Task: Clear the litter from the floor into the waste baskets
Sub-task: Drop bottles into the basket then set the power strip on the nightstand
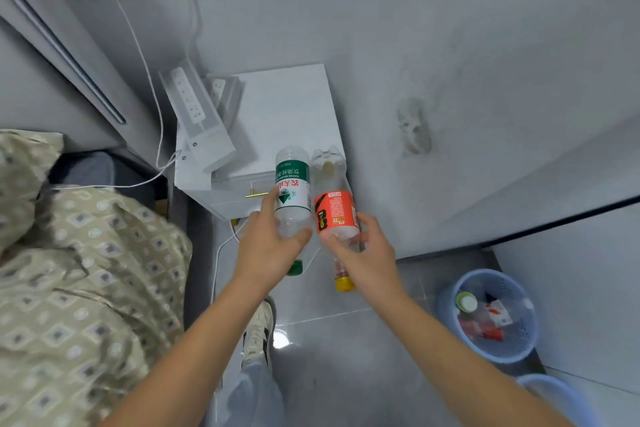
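Observation:
My left hand [268,248] grips a clear plastic bottle with a green and white label [292,189], held upside down with its green cap pointing toward the floor. My right hand [363,255] holds a second clear bottle with an orange-red label [334,213], also inverted, its yellow cap lowest. Both bottles are side by side in front of a white nightstand. A blue perforated waste basket [519,352] stands on the floor to the lower right, with bottles and wrappers inside. The rim of a second blue basket [550,388] shows below it.
The white nightstand [294,107] carries boxed power strips [197,114]. White cables [138,55] run from wall plugs down to the bed and floor. A patterned quilt [69,288] covers the bed at left. My shoe [258,333] stands on the grey tiled floor. White walls close in on the right.

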A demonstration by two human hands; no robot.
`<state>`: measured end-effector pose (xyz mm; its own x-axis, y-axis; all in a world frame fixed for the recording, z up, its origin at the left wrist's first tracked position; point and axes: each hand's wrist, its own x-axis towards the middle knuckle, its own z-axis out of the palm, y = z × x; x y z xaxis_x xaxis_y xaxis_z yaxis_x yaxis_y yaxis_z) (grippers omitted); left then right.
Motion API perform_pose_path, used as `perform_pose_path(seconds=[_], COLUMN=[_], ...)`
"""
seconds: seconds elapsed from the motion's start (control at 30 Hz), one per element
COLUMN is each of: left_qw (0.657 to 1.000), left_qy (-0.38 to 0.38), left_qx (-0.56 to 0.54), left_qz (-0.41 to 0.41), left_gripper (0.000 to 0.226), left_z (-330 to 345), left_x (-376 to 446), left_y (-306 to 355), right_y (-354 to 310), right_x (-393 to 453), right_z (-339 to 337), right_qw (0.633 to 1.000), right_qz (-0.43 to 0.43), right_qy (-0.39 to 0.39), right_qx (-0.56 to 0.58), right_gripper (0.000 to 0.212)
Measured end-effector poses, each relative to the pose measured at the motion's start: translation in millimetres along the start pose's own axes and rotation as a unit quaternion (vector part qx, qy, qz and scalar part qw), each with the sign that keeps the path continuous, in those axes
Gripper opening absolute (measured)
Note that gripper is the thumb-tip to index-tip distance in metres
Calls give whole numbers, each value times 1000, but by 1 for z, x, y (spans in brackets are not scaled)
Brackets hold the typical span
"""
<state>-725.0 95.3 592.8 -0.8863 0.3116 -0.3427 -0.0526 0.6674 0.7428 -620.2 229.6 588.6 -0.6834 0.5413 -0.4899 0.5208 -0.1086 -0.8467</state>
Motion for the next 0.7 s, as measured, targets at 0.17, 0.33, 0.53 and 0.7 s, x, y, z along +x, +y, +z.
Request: perform_pose_path(seconds=[0.17, 0.33, 0.53, 0.7], left_qw=[999, 995, 979, 957], left_qy=[-12, -59, -173, -250], left_qx=[-3, 30, 109, 149], left_qz=[-35, -81, -15, 17], left_gripper=[91, 88, 85, 86], left_z=[51, 124, 239, 343], left_x=[-74, -147, -185, -159], left_y=[-5, -2, 34, 45], right_y=[54, 130, 202, 261], right_x=[-54, -103, -130, -107], right_z=[-50, -108, -208, -288], right_qw=[1000, 997, 987, 970], right_qz=[7, 72, 115, 171], right_qy=[4, 12, 114, 175], right_qx=[-23, -18, 23, 6], right_gripper=[59, 68, 67, 58])
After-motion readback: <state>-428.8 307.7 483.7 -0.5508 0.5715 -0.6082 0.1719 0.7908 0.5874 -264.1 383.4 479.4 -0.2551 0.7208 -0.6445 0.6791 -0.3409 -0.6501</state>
